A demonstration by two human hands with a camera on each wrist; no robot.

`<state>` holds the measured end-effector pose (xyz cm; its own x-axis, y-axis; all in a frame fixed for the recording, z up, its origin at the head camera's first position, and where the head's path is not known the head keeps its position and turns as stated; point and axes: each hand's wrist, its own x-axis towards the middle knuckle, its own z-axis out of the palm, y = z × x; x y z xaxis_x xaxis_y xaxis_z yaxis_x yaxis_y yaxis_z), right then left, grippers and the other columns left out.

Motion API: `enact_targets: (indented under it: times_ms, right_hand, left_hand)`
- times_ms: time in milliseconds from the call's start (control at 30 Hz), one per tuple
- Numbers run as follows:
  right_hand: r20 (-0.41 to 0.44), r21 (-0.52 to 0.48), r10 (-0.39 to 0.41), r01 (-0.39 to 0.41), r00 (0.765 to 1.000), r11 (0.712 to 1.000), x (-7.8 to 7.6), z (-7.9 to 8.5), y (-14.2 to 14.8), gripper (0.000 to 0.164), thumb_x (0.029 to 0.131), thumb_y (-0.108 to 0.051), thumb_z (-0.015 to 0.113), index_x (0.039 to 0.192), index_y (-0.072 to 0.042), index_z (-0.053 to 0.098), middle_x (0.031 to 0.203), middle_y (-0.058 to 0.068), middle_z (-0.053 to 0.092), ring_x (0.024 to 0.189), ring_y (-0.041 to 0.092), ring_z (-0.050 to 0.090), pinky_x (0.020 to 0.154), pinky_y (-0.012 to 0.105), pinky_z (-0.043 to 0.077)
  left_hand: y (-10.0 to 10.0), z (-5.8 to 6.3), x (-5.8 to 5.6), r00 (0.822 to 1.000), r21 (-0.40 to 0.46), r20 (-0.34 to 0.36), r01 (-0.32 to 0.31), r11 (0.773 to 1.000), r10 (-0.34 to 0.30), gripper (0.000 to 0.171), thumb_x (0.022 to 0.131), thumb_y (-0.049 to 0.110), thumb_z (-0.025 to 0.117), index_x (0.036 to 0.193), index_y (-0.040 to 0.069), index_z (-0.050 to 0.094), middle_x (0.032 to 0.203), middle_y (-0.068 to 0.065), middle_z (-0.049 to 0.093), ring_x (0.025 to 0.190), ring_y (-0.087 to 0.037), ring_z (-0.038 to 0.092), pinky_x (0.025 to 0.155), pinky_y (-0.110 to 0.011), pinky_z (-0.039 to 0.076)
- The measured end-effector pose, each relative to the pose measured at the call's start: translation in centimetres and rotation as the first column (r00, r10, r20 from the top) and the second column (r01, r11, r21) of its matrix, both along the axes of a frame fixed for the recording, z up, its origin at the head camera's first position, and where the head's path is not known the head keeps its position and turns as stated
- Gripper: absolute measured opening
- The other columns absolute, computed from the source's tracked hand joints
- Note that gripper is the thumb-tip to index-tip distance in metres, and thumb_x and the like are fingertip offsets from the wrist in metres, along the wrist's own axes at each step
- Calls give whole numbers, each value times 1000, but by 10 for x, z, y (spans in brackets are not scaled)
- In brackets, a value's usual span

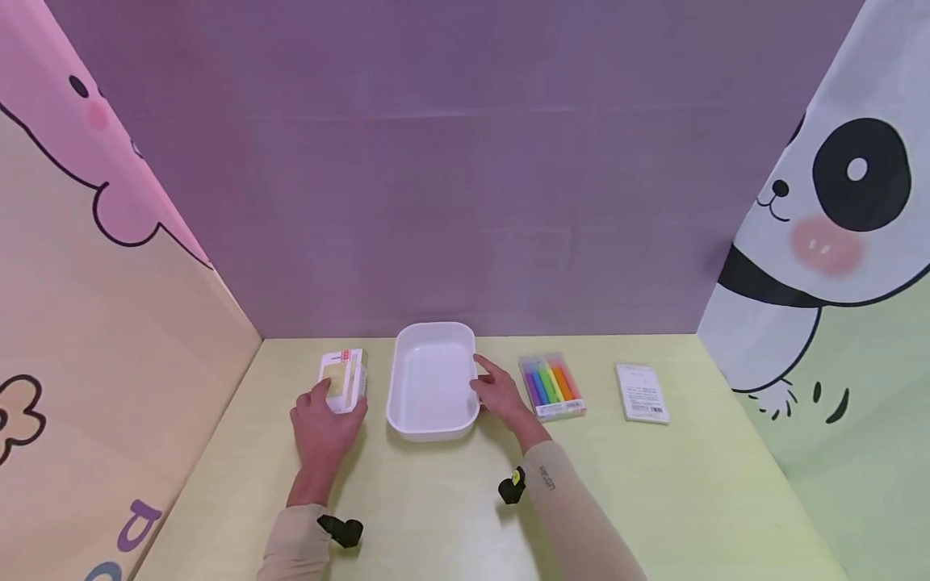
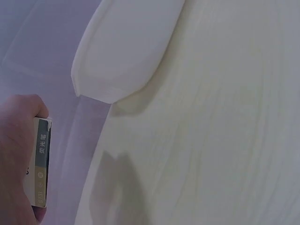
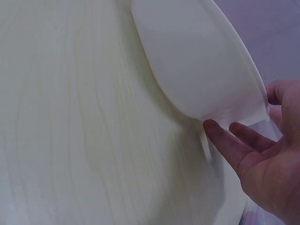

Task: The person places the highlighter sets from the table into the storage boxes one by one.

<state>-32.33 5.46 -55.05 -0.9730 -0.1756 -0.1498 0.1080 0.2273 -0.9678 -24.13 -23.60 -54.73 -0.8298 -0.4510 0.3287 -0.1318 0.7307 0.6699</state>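
Beige sleeves [image 1: 581, 516] front the head view; the left hand [image 1: 324, 424] grips a white-and-tan rectangular box [image 1: 343, 379] left of a white, rounded plastic tray [image 1: 434, 379]. Left wrist: fingers clasp the box. Right wrist: the right hand [image 3: 272, 168] holds the tray's rim.

I am gripping a white box [image 2: 30, 180] that is showing “荧光笔”.
The characters are standing on its grey band [image 2: 42, 143]; smaller marks on the tan band [image 2: 41, 187] are proving too tiny to read. Print and a barcode [image 1: 656, 410] on the white pack [image 1: 639, 387], the label [image 1: 560, 408] on the marker case [image 1: 550, 379] and lettering [image 1: 547, 478] on my right sleeve [image 1: 581, 524] are all blurring. A purple letter [image 1: 138, 524] is marking the left wall panel [image 1: 109, 371]; I am not making out which.
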Motion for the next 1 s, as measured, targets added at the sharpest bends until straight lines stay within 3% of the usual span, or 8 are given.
enact_targets:
  times_ms: [267,633,1000]
  right_hand:
    - [-7,-19,16,-16,1000,1000,-1,-1,3,56,95,-16,59,148,-23,43,121,19,57,100,29,61,69,37,57]
    - [17,-19,16,-16,1000,1000,-2,-1,2,56,96,-15,58,148,-24,42,123,20,56,100,29,61,70,38,57]
    - [18,-32,28,-27,999,999,-3,1,3,57,95,-13,59,149,-21,42,120,20,56,96,28,62,68,38,57]
  left_hand:
    - [6,12,1,997,-8,-81,4,1000,-5,70,72,37,78,127,-1,55,110,-26,52,98,-43,44,79,-50,36]
    - [17,33,4,995,5,-99,21,1000,-20,70,72,36,79,127,0,55,109,-24,51,99,-41,44,78,-47,37]
    - [36,49,-3,985,-12,-161,60,998,-61,70,71,34,80,126,-1,56,109,-26,53,99,-43,44,80,-49,37]
